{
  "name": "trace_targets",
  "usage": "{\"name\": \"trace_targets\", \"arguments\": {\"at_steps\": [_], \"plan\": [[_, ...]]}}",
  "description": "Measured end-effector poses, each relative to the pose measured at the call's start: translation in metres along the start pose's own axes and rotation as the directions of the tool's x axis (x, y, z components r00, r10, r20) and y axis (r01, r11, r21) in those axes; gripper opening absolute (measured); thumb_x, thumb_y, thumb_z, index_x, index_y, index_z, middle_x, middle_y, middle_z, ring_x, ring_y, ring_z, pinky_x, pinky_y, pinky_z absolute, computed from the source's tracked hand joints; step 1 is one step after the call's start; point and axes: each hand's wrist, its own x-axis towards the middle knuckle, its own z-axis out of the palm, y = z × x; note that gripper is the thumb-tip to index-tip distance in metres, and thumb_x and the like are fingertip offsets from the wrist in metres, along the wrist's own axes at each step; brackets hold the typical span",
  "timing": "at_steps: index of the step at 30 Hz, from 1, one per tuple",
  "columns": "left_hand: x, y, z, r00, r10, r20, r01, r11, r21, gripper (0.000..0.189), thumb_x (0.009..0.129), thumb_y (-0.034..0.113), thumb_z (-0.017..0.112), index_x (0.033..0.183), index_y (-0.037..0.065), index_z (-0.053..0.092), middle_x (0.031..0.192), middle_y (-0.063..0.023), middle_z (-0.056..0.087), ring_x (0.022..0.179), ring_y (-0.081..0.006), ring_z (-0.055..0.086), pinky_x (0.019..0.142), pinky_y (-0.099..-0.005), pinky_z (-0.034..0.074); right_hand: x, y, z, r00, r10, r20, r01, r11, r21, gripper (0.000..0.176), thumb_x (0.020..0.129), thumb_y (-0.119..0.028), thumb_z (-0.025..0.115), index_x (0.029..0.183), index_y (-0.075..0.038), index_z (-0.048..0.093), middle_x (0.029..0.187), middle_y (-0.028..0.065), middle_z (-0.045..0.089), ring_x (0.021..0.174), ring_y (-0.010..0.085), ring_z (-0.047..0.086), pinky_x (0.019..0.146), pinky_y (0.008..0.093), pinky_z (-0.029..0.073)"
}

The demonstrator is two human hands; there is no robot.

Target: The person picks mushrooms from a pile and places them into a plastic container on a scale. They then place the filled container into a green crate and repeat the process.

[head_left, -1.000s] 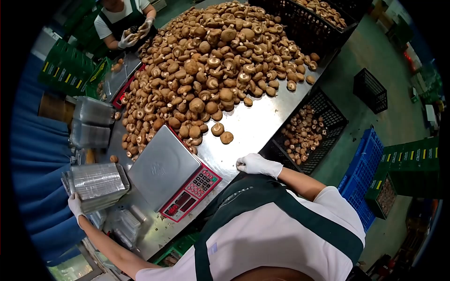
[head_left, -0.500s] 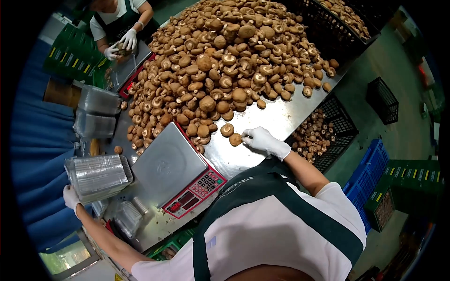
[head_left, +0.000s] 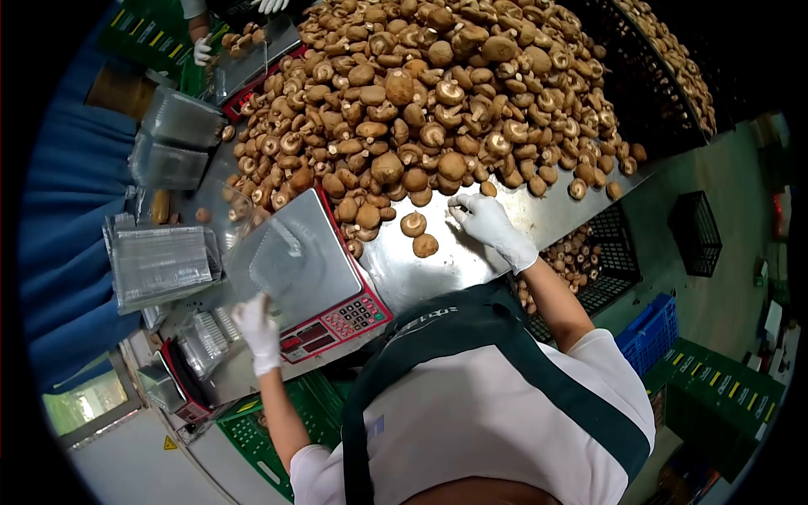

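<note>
My left hand (head_left: 258, 332), white-gloved and blurred by motion, is at the near left corner of the scale (head_left: 295, 261). Its fingers seem closed on the edge of a clear plastic tray (head_left: 290, 244), which shows smeared over the weighing plate. To the right, my gloved right hand (head_left: 495, 229) hovers over the metal table with its fingers loosely bent and apart, holding nothing I can see. Two loose shiitake mushrooms, one stem up (head_left: 413, 224) and one cap up (head_left: 426, 246), lie left of it. The large shiitake heap (head_left: 404, 101) rises beyond its fingertips.
Stacked clear trays (head_left: 164, 265) stand left of the scale. A black crate of mushrooms (head_left: 619, 261) sits below the table's right edge, a green crate (head_left: 290, 421) below the near edge. Across the table, a co-worker's gloved hand (head_left: 202, 50) is beside another scale (head_left: 244, 93).
My left hand has moved right from the tray stack to the scale, and a clear tray now shows there. My right hand has left the cap-up mushroom and shifted toward the heap.
</note>
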Motion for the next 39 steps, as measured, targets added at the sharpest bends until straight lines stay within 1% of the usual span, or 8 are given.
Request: {"name": "trace_targets", "arguments": {"at_steps": [6,11,15,19,24,30,35,39], "plan": [[-0.013,0.049,-0.031,0.920,-0.163,0.357,0.166,0.986,0.022,0.035,0.076,0.016,0.065,0.109,0.010,0.059,0.107,-0.0083,0.062,0.101,-0.0233,0.056,0.103,-0.0469,0.029,0.026,-0.003,-0.013,0.968,-0.192,-0.161,0.187,0.981,-0.044,0.027,0.081,-0.023,0.064,0.105,-0.010,0.063,0.098,0.0142,0.064,0.089,0.0308,0.060,0.079,0.0381,0.049],[0.076,0.136,-0.053,0.964,-0.176,0.200,0.208,0.966,-0.153,0.059,0.072,0.034,0.072,0.123,0.010,0.055,0.138,-0.0171,0.041,0.125,-0.0334,0.041,0.106,-0.0502,0.025,0.058,-0.021,-0.028,0.864,-0.422,-0.276,0.338,0.891,-0.304,0.041,0.078,-0.023,0.066,0.115,-0.009,0.056,0.126,0.0105,0.052,0.107,0.0292,0.050,0.088,0.0376,0.044],[0.153,0.195,0.019,0.986,-0.121,0.112,0.161,0.859,-0.486,0.070,0.071,0.038,0.073,0.130,0.009,0.049,0.141,-0.0194,0.038,0.127,-0.0367,0.039,0.105,-0.0467,0.029,0.090,-0.029,-0.023,0.807,-0.517,-0.283,0.389,0.828,-0.403,0.058,0.071,-0.030,0.072,0.122,-0.011,0.051,0.132,0.0175,0.044,0.116,0.0337,0.044,0.094,0.0458,0.038],[0.215,0.229,0.111,0.968,-0.143,0.204,0.202,0.930,-0.306,0.091,0.068,0.048,0.072,0.143,0.017,0.030,0.150,-0.0217,0.016,0.135,-0.0391,0.024,0.103,-0.0569,0.026,0.104,-0.028,-0.001,0.844,-0.517,-0.141,0.333,0.713,-0.617,0.077,0.061,-0.035,0.077,0.129,-0.013,0.047,0.137,0.0206,0.037,0.123,0.0361,0.038,0.096,0.0541,0.032],[0.202,0.242,0.148,0.987,-0.136,0.088,0.155,0.951,-0.266,0.079,0.069,0.051,0.070,0.136,0.020,0.042,0.151,-0.0198,0.013,0.134,-0.0409,0.020,0.101,-0.0595,0.024,0.096,0.000,-0.006,0.798,-0.589,-0.126,0.489,0.755,-0.436,0.059,0.061,-0.024,0.077,0.114,-0.011,0.055,0.137,0.0191,0.037,0.115,0.0350,0.044,0.084,0.0399,0.048],[0.143,0.266,0.137,0.990,-0.073,0.119,0.103,0.958,-0.266,0.059,0.065,0.044,0.073,0.115,0.016,0.060,0.146,-0.0151,0.028,0.130,-0.0387,0.027,0.102,-0.0570,0.024,0.057,0.028,-0.004,0.787,-0.606,-0.114,0.561,0.780,-0.277,0.049,0.066,-0.021,0.074,0.112,-0.016,0.058,0.133,0.0090,0.046,0.108,0.0302,0.051,0.074,0.0360,0.053],[0.066,0.279,0.143,0.991,-0.035,0.130,0.083,0.919,-0.385,0.057,0.063,0.032,0.077,0.115,0.015,0.061,0.142,-0.0242,0.032,0.122,-0.0381,0.040,0.098,-0.0474,0.032,0.013,0.047,0.024,0.764,-0.624,-0.162,0.619,0.780,-0.085,0.040,0.068,-0.015,0.071,0.106,-0.016,0.061,0.124,0.0085,0.052,0.088,0.0282,0.056,0.066,0.0352,0.051],[0.036,0.273,0.135,0.977,0.040,0.207,0.054,0.902,-0.429,0.058,0.064,0.029,0.077,0.116,0.013,0.058,0.139,-0.0216,0.036,0.118,-0.0375,0.043,0.095,-0.0449,0.035,-0.016,0.041,0.016,0.651,-0.755,0.070,0.750,0.655,0.089,0.043,0.068,-0.013,0.070,0.110,-0.012,0.059,0.120,0.0124,0.053,0.088,0.0274,0.058,0.067,0.0375,0.049]]}}
